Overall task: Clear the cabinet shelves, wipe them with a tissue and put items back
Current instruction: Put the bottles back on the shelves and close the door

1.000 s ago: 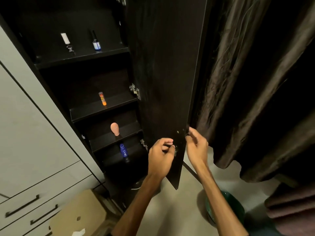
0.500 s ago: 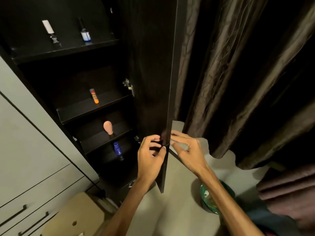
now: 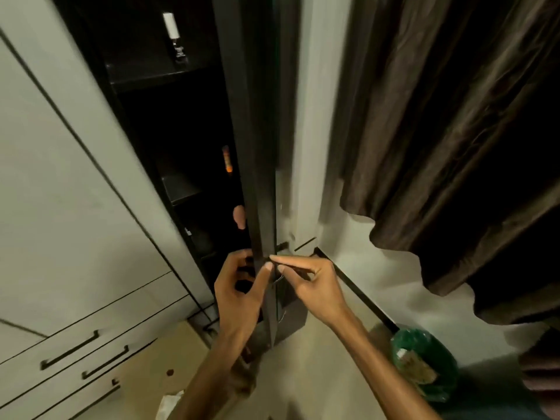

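The dark cabinet door (image 3: 260,165) stands edge-on to me, partly swung over the shelves. My left hand (image 3: 239,292) grips its lower edge from the inner side, thumb on the edge. My right hand (image 3: 312,286) touches the same edge from the outer side, fingers extended. On the top shelf (image 3: 151,77) stands a white-capped bottle (image 3: 173,34). An orange tube (image 3: 226,159) and a pink rounded item (image 3: 239,216) peek out from behind the door on lower shelves.
White wardrobe panels and drawers with dark handles (image 3: 69,350) fill the left. A cardboard box (image 3: 157,368) lies on the floor below. A dark brown curtain (image 3: 454,147) hangs at right. A green bin (image 3: 424,362) sits on the floor by my right arm.
The door has swung from wide open toward the cabinet, now hiding most shelf items. Both hands stayed on its lower edge and moved left with it.
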